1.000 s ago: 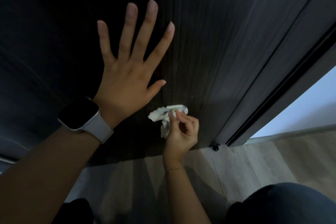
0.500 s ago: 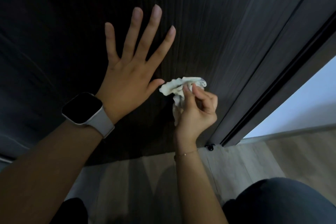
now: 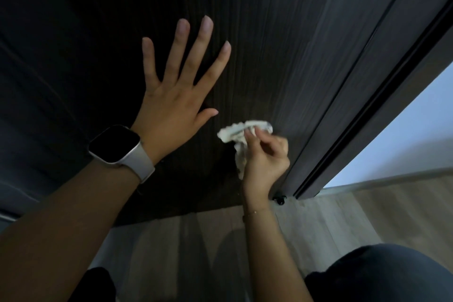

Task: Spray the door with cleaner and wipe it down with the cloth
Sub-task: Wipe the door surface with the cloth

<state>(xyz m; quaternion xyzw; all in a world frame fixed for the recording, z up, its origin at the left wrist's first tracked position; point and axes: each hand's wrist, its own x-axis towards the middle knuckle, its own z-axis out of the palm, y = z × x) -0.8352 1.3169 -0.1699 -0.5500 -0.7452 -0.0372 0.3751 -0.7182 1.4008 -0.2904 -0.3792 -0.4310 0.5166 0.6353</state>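
A dark wood-grain door (image 3: pixel 282 44) fills most of the view. My left hand (image 3: pixel 176 95) lies flat against it with fingers spread, a watch on the wrist. Low on the door, near its right edge, my right hand (image 3: pixel 266 154) pinches a crumpled white cloth (image 3: pixel 241 133) and holds it against the door surface. Part of the cloth hangs down beside my palm. No spray bottle is in view.
The door frame (image 3: pixel 382 95) runs diagonally at the right, with a pale wall (image 3: pixel 404 142) beyond it. A small black door stop (image 3: pixel 280 200) sits at the door's bottom corner. Light wood flooring (image 3: pixel 343 223) lies below, and my dark-clothed knees show at the bottom.
My right hand with the cloth rose up the door half a second ago, then came back down a little toward the right edge. My left hand stayed pressed flat.
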